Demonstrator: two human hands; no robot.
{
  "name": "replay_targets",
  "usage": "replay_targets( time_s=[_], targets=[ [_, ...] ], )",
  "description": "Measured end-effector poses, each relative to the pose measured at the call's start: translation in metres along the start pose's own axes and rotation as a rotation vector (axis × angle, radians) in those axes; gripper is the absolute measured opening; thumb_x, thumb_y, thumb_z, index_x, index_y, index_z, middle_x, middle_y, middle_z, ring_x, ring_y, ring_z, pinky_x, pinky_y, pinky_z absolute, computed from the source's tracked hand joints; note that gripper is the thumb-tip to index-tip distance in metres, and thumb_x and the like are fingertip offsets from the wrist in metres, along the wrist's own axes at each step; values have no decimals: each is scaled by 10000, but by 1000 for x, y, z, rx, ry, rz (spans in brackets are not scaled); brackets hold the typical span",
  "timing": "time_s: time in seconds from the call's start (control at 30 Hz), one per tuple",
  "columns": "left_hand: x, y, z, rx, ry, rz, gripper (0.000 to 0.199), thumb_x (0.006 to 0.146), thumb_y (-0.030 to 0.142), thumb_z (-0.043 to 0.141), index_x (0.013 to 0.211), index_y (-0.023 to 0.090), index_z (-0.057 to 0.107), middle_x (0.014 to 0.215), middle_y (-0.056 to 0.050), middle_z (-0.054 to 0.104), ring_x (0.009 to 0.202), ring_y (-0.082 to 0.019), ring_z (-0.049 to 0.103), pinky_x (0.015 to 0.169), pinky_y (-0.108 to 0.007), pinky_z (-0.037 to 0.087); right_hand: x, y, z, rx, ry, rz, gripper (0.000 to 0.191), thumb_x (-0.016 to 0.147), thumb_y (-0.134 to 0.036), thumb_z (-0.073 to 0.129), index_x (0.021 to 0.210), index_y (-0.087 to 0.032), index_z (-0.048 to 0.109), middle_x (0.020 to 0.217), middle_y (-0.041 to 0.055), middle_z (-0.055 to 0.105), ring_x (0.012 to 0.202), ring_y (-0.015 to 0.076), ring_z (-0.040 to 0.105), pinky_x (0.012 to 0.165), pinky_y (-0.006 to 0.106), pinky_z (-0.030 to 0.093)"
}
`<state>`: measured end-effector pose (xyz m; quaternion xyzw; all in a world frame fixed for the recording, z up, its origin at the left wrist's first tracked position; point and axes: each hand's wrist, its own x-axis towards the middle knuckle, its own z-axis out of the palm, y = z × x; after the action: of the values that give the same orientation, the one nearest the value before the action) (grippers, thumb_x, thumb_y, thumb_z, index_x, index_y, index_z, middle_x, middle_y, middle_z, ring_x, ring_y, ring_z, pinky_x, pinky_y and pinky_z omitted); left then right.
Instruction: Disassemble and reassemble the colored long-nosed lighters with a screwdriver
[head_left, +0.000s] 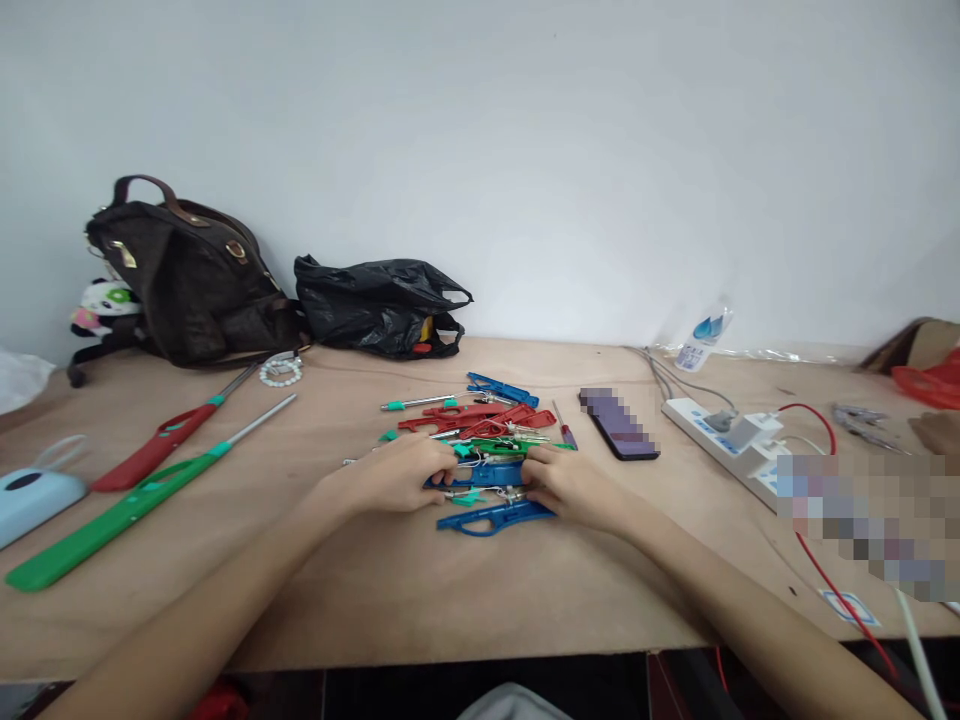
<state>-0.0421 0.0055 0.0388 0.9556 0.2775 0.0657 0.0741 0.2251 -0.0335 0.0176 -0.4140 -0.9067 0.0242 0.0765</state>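
Several blue, red and green plastic lighter casings with metal rods and small teal parts lie in a pile at the table's middle. My left hand is at the pile's left side, its fingers curled around a small part by a blue casing. From the right, my right hand reaches in, fingers bent at that casing's right end. Nearest the front edge lies another blue casing. Red casings and a further blue one sit behind. What the fingertips pinch is too small to tell.
A green lighter and a red lighter lie left. Behind are a dark backpack and black plastic bag. A phone, screwdriver, power strip with cables and a bottle are right.
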Motion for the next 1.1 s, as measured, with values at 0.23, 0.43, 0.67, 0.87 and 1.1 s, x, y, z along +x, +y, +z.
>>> replay_targets(
  time_s=[0.23, 0.43, 0.67, 0.87, 1.1],
  targets=[
    [-1, 6, -5, 55, -65, -52, 63, 792, 162, 601, 735, 189, 607, 744, -6, 638, 707, -181, 568, 628, -268, 351, -1, -4, 5, -100, 2, -34, 68, 899, -196, 552, 883, -165, 610, 958, 79, 628, 882, 220, 594, 764, 333, 458],
    [0, 5, -4, 63, 63, -49, 111, 832, 169, 507, 749, 179, 580, 786, -26, 635, 746, -187, 566, 668, -272, 372, -2, -12, 9, -172, -5, 22, 100, 913, -195, 520, 877, -150, 602, 969, 90, 631, 875, 230, 588, 754, 348, 456],
    [2, 1, 6, -5, 183, -90, 91, 857, 192, 467, 806, 176, 540, 783, -15, 609, 684, -156, 537, 611, -249, 361, -3, -16, 19, -205, 44, 21, 58, 849, -181, 531, 868, -154, 578, 952, 92, 630, 884, 246, 565, 732, 358, 428],
    [4, 6, 7, -45, 222, -122, 113, 904, 230, 438, 863, 180, 531, 832, -19, 611, 711, -156, 562, 612, -246, 384, -4, -17, 22, -179, 65, 90, 61, 822, -194, 569, 873, -164, 553, 907, 77, 636, 835, 233, 570, 701, 339, 410],
    [7, 3, 13, -92, 323, -110, 159, 958, 281, 399, 963, 189, 528, 961, -45, 604, 849, -184, 589, 729, -284, 451, -2, -17, 25, -264, 159, 142, 90, 835, -83, 524, 852, -163, 562, 889, 83, 637, 815, 241, 577, 681, 340, 408]
  ],
)
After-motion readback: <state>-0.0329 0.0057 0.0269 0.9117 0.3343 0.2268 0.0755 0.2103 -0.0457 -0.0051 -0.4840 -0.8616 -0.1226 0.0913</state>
